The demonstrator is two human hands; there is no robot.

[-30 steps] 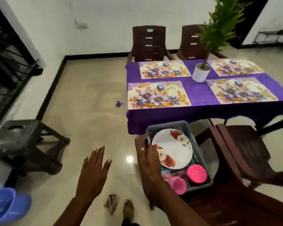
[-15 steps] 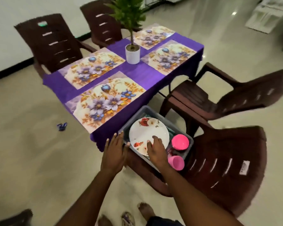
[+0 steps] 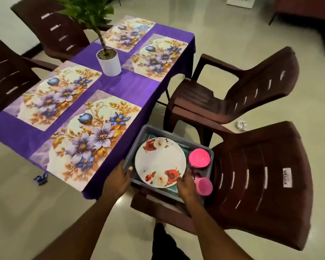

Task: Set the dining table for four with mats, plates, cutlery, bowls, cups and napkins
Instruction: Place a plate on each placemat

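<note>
A grey bin (image 3: 154, 128) sits on the seat of a brown plastic chair (image 3: 251, 175) beside the table. On top of its contents lies a white plate (image 3: 159, 162) with red roses. Two pink cups (image 3: 199, 158) lie at the bin's right side, with teal napkins (image 3: 185, 150) under the plate. My left hand (image 3: 118, 177) holds the bin's left rim, thumb over the edge. My right hand (image 3: 186, 184) grips the plate's near right edge. Several floral mats (image 3: 88, 139) lie on the purple tablecloth (image 3: 131, 87).
A white pot with a green plant (image 3: 110, 62) stands mid-table. A second brown chair (image 3: 233, 94) stands to the right of the table and two more (image 3: 51, 29) at its far side. A blue scrap (image 3: 40, 178) and a white crumpled bit (image 3: 241, 125) lie on the tiled floor.
I have come closer to the bin and the table. My left hand went from the open air to the bin's rim. My right hand slid to the plate's near right edge.
</note>
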